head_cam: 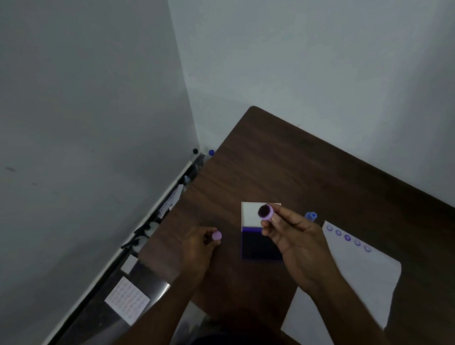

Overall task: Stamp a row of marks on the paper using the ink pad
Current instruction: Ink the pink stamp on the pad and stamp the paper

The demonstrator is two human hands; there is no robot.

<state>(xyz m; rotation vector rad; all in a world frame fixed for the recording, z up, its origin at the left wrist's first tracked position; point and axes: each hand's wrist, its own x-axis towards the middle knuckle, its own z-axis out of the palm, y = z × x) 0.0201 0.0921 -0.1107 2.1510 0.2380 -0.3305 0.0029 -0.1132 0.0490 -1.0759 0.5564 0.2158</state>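
Right hand (293,237) pinching purple stamp (266,212) above open ink pad (261,245); left hand (201,246) gripping cap (216,235); paper (357,265) rightward, nearer right hand, five marks along its far edge.

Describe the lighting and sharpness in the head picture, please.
Head view: dim, bluish light; the paper and its stamped marks look soft. The right hand, holding the purple stamp, and the left hand are slightly blurred. Wide-angle distortion tilts the table edges.
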